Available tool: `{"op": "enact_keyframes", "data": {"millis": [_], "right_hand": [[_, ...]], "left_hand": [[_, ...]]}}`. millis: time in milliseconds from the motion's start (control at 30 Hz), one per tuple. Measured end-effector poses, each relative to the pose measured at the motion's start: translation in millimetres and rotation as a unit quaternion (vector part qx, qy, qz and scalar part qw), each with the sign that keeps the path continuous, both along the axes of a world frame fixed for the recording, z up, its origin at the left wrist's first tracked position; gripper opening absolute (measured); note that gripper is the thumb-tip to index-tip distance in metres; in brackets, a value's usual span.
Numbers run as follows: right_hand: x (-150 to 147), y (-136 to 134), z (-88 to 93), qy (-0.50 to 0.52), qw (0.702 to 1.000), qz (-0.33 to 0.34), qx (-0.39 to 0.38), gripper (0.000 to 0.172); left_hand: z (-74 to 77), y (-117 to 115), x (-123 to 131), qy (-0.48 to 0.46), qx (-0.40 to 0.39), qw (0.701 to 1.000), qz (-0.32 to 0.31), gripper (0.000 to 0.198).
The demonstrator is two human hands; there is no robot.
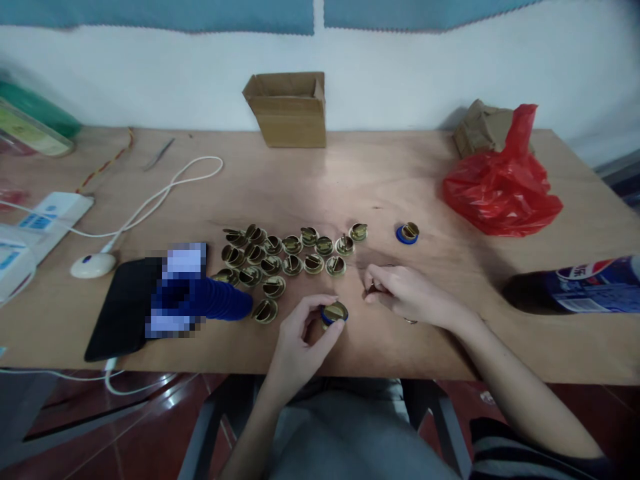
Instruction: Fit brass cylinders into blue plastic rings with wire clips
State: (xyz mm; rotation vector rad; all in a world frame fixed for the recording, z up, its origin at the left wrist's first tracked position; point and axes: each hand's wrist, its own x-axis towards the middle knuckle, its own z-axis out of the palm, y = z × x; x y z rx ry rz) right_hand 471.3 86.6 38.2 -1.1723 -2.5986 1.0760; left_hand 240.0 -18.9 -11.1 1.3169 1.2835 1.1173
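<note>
Fingers of the left hand (pixel 306 333) grip the rim of a blue-ringed brass disc (pixel 334 312), low over the bench (pixel 373 350); those of the right hand (pixel 400 291) pinch a small dark object (pixel 371 289), too obscured to identify. Step in hand, as judged: handling of this ringed disc; the next move calls for a steady left hold. Left of the left fingers, unringed discs (pixel 271 266) and a blue ring stack (pixel 227 300); beyond the right fingers, a second ringed disc (pixel 407 233).
</note>
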Motion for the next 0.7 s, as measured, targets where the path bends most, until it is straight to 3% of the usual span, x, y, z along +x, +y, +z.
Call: {"op": "enact_keyframes", "data": {"millis": [300, 467, 700], "right_hand": [[6, -2, 13.2, -0.005, 1.0, -0.009, -0.012, 0.013], [6, -3, 13.6, 0.001, 1.0, 0.018, -0.008, 0.019], [0, -6, 23.0, 0.088, 0.996, -0.011, -0.01, 0.023]], "left_hand": [[0.7, 0, 0, 0.003, 0.002, 1.0, 0.006, 0.024], [1.4, 0, 1, -0.001, -0.002, 1.0, 0.01, 0.027], [5.0, 2, 1, 0.012, 0.058, 0.998, 0.029, 0.037]]}}
